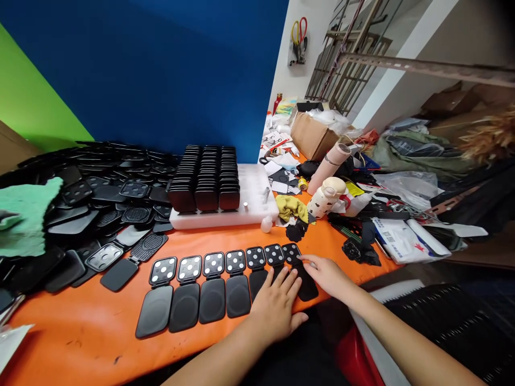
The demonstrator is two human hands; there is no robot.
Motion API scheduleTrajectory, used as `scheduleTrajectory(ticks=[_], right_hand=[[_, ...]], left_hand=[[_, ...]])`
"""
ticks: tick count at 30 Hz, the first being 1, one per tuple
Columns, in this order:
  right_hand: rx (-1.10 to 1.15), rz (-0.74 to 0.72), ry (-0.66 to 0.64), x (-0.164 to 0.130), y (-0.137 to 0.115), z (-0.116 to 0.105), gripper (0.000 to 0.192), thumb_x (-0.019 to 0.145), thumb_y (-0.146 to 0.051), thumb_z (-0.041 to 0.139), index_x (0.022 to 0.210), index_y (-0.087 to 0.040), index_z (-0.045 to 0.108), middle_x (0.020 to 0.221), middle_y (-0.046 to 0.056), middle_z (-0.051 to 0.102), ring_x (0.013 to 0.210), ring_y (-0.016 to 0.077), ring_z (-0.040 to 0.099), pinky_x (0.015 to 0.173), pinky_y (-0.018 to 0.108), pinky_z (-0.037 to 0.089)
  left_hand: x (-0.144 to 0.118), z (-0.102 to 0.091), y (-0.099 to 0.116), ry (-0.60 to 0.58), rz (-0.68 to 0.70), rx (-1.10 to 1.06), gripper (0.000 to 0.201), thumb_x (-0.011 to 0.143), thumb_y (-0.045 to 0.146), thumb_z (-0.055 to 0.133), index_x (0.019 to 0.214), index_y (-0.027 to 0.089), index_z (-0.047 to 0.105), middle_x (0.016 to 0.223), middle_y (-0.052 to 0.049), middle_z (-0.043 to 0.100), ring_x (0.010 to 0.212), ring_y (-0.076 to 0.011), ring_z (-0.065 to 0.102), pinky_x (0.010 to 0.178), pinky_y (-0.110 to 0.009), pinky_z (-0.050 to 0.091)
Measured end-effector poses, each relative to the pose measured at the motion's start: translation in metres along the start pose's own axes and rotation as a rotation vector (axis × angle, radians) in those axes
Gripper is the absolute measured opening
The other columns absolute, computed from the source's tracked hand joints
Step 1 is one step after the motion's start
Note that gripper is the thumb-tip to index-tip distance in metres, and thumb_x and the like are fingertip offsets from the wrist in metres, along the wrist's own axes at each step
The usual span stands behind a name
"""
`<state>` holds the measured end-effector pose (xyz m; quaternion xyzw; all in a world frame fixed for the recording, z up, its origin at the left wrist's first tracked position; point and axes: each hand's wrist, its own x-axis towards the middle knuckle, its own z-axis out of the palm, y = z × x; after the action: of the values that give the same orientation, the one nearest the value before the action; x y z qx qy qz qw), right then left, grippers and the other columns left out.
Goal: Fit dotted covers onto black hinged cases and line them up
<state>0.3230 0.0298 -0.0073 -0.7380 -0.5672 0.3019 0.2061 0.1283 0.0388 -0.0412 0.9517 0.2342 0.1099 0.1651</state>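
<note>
A row of several unfolded hinged black pads lies on the orange table. Their small upper halves (214, 263) carry light round dots in a dice-like pattern; the larger lower halves (212, 301) are plain black. My left hand (274, 306) rests palm down, fingers spread, over the lower halves towards the right end, partly hiding them. At the rightmost pad (291, 253), my right hand (325, 274) has its thumb and fingers drawn together by the dotted half's right edge. Whatever may be pinched there is too small to make out.
Loose black pads (108, 203) are heaped at the left, with a green cloth (30, 214) over some. A white foam block (257, 185) bears rows of upright black pads (205, 179). Beyond my right hand are a cream bottle (326, 197), a yellow cloth (290, 208) and clutter.
</note>
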Motion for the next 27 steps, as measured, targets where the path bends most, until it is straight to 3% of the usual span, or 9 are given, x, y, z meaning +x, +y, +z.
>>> scheduleTrajectory(ticks=[2,5,7,9,12,17,20,24,27], right_hand=[[0.130,0.022,0.024,-0.002,-0.016,0.010,0.033,0.085,-0.037,0.040,0.100,-0.017,0.060,0.069,0.003,0.062,0.061,0.0170,0.058,0.058,0.029,0.045],[0.299,0.035,0.027,-0.015,-0.049,0.034,0.041,0.090,-0.048,0.028,0.100,-0.017,0.054,0.056,-0.003,0.048,0.042,0.0113,0.043,0.040,0.023,0.035],[0.436,-0.014,-0.001,-0.022,-0.065,0.045,0.044,0.089,-0.052,0.029,0.098,-0.017,0.054,0.058,-0.003,0.048,0.045,0.0111,0.045,0.043,0.023,0.038],[0.510,-0.089,0.005,-0.019,-0.069,0.042,0.047,0.090,-0.055,0.028,0.098,-0.019,0.057,0.068,0.002,0.057,0.060,0.0144,0.055,0.055,0.026,0.045],[0.337,-0.073,0.143,0.010,-0.046,0.018,0.046,0.091,-0.051,0.026,0.102,-0.021,0.059,0.092,0.007,0.064,0.085,0.0201,0.060,0.076,0.033,0.047],[0.023,0.062,0.232,0.074,0.014,-0.023,0.028,0.082,-0.035,0.046,0.098,-0.020,0.063,0.105,0.011,0.061,0.105,0.0266,0.052,0.094,0.041,0.035],[-0.122,0.116,0.212,0.093,0.026,-0.023,0.037,0.077,-0.039,0.054,0.106,-0.017,0.060,0.110,0.013,0.057,0.105,0.0279,0.053,0.092,0.039,0.037],[-0.250,0.190,0.160,0.103,0.021,-0.012,0.068,0.056,-0.055,0.070,0.108,-0.013,0.058,0.113,0.017,0.054,0.103,0.0342,0.053,0.085,0.042,0.040],[-0.298,0.235,0.137,0.111,0.017,-0.011,0.072,0.049,-0.059,0.073,0.103,-0.013,0.058,0.111,0.019,0.055,0.102,0.0375,0.052,0.083,0.044,0.040]], left_hand=[[-0.003,-0.004,-0.001,0.044,0.000,-0.056,0.069,0.086,0.061,0.031,0.139,0.016,0.030,0.146,-0.009,0.031,0.135,-0.0262,0.022,0.107,-0.048,0.019],[-0.006,-0.012,-0.002,0.139,-0.068,-0.251,0.051,0.085,0.053,0.045,0.124,0.020,0.047,0.130,-0.008,0.052,0.126,-0.0263,0.038,0.107,-0.051,0.019],[-0.008,-0.016,-0.003,0.193,-0.140,-0.396,0.026,0.088,0.039,0.046,0.102,0.021,0.057,0.106,-0.006,0.065,0.108,-0.0228,0.054,0.105,-0.049,0.026],[-0.010,-0.017,-0.004,0.219,-0.175,-0.470,0.020,0.092,0.027,0.038,0.089,0.020,0.056,0.089,-0.003,0.066,0.090,-0.0182,0.060,0.099,-0.043,0.036],[-0.015,-0.016,-0.003,0.240,-0.164,-0.485,0.026,0.093,0.021,0.029,0.089,0.020,0.054,0.084,-0.003,0.064,0.082,-0.0168,0.060,0.087,-0.036,0.045],[-0.027,-0.009,0.002,0.259,-0.086,-0.480,0.021,0.091,0.024,0.031,0.089,0.020,0.051,0.082,-0.005,0.062,0.076,-0.0194,0.057,0.073,-0.034,0.047],[-0.032,-0.003,0.005,0.217,0.002,-0.440,0.016,0.089,0.024,0.034,0.088,0.020,0.050,0.079,-0.004,0.061,0.071,-0.0192,0.056,0.071,-0.033,0.047],[-0.033,0.001,0.005,0.123,0.078,-0.332,0.011,0.087,0.021,0.037,0.087,0.020,0.048,0.078,-0.004,0.061,0.069,-0.0194,0.056,0.067,-0.031,0.046],[-0.031,0.002,0.004,0.107,0.071,-0.299,0.010,0.086,0.020,0.038,0.086,0.020,0.048,0.078,-0.004,0.061,0.069,-0.0190,0.056,0.068,-0.030,0.046]])
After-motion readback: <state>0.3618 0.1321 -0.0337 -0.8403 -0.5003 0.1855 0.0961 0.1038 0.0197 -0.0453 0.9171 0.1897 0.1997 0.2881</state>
